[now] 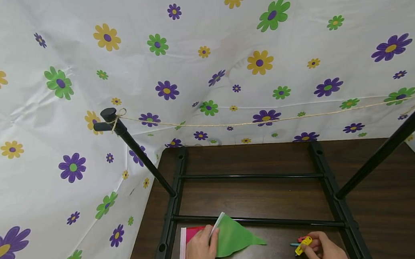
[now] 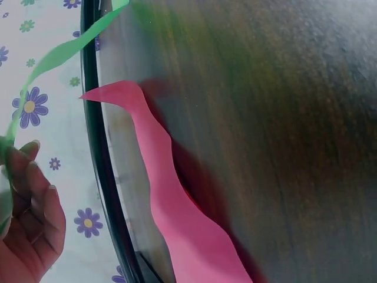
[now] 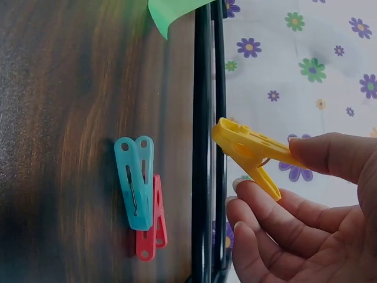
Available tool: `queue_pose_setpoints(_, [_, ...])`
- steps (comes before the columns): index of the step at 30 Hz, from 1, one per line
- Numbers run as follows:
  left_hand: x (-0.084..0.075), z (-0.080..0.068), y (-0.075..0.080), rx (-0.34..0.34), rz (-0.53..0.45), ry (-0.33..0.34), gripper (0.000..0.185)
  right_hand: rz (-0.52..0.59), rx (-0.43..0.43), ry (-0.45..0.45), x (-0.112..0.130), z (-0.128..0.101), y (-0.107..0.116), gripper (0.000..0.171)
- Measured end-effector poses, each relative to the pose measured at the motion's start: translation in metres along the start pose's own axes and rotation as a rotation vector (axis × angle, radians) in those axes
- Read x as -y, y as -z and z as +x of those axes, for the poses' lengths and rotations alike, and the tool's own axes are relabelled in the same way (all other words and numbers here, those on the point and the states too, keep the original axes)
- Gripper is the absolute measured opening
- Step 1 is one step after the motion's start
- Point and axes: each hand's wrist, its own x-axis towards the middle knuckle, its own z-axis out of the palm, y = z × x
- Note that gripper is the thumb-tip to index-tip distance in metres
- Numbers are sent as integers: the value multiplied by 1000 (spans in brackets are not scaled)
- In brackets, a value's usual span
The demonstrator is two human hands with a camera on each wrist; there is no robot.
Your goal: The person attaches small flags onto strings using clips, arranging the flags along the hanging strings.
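Observation:
My left hand [image 1: 201,248] grips a green triangular flag [image 1: 236,236] by its white-edged side, and the flag's tip points right. A pink flag [image 2: 177,188] lies on the table below it, partly hidden by the hand in the head view. Between the thumb and fingers of my right hand [image 3: 312,212] is a yellow clothespin [image 3: 250,150], lifted above the table. Beside that hand, a blue clothespin [image 3: 134,183] and a red clothespin [image 3: 152,236] lie together on the table, the blue one overlapping the red.
A black frame [image 1: 261,220] stands on the dark wooden table [image 1: 255,196], with a left post [image 1: 146,164] and a right post [image 1: 382,155]. Thin twine [image 1: 229,124] is tied across the post tops. White flowered cloth [image 1: 196,66] hangs behind and at the left.

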Motion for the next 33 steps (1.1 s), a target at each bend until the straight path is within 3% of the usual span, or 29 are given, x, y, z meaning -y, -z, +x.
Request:
queue_pose_setpoints(5, [-6, 1, 2, 12, -16, 33, 17, -6, -9, -4, 0, 0, 1, 44])
queue_pose_setpoints(9, [-9, 2, 4, 29, -34, 37, 26, -4, -15, -4, 0, 0, 2, 45])
queue_pose_setpoints(14, [-9, 4, 6, 66, -69, -24, 46, 20, -21, -5, 1, -1, 3, 44])
queue_pose_setpoints(19, [-8, 6, 8, 118, -87, -93, 53, 38, -31, -5, 2, -3, 4, 43])
queue_pose_setpoints(28, [-6, 8, 8, 104, -97, -139, 45, 45, -37, -14, 3, -3, 4, 43])
queue_pose_setpoints(33, [-5, 11, 8, 59, -132, -175, 24, 49, -67, -10, 6, -5, 4, 41])
